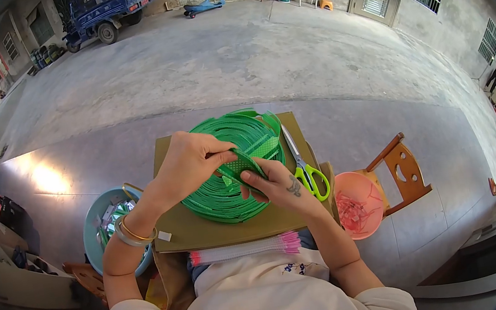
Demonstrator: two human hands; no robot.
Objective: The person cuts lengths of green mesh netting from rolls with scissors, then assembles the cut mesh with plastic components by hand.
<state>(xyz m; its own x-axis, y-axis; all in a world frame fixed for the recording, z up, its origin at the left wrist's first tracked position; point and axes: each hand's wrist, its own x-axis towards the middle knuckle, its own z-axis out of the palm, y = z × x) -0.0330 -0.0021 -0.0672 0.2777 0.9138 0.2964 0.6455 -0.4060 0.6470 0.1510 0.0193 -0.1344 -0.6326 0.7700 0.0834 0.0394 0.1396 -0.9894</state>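
Observation:
A large coil of flat green strip [217, 207] lies on a brown board-like surface [176, 231] before me. Over it, a green strip piece [238, 166] with light dots is held between both hands. My left hand [194, 156] pinches its upper end with thumb and fingertips. The lower end sits between the thumb and fingers of my right hand [278, 185]; some of those fingers are hidden behind it. Scissors [311, 179] with yellow-green handles lie right of the coil, blades pointing away. A small white piece [165, 236] rests near the front left corner.
A light blue basin [91, 240] with silvery and green pieces stands at left. At right, a pink basin [370, 188] holds pink scraps beside a small wooden chair [403, 168]. Clear, pink-tipped sticks [242, 250] lie across my lap. A blue three-wheeled truck [107, 13] is parked far off.

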